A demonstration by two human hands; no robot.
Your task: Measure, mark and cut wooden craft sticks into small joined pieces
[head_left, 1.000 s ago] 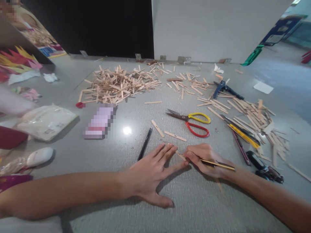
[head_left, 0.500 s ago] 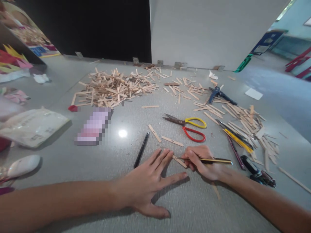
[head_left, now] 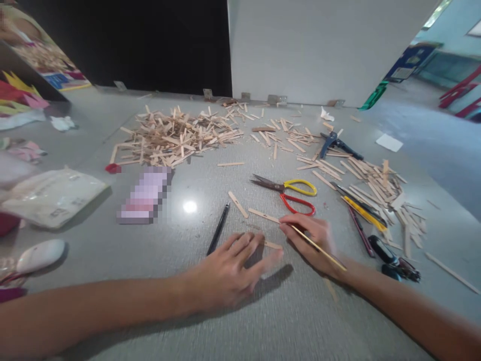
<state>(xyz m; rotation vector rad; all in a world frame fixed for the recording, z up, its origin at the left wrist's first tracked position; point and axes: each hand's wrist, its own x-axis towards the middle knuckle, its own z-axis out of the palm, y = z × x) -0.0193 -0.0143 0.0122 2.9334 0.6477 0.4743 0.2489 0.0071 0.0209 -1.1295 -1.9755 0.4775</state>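
My left hand (head_left: 235, 268) hovers low over the table, somewhat blurred, its index finger stretched out and the other fingers bent. Its fingertips are at the left end of a short wooden stick (head_left: 273, 245). A striped yellow-and-black pencil (head_left: 317, 246) is gripped in my right hand (head_left: 310, 240), slanting back over the wrist. The right fingertips meet the right end of another wooden stick (head_left: 263, 215), which bears a small dark mark. A third stick (head_left: 238, 204) lies just beyond. Left of these rests a black pen (head_left: 218, 229).
Scissors (head_left: 281, 186) with yellow and red handles lie beyond my right hand. A stick pile (head_left: 180, 133) is at the back; more sticks, a blue cutting tool (head_left: 330, 144) and a yellow cutter (head_left: 364, 213) lie right. A blurred-out phone (head_left: 145, 195) and plastic packet (head_left: 56, 195) lie left.
My right hand has moved away from the near stick to the farther one, still with the pencil. My left hand has lifted from lying flat and spread, its fingers now bent.
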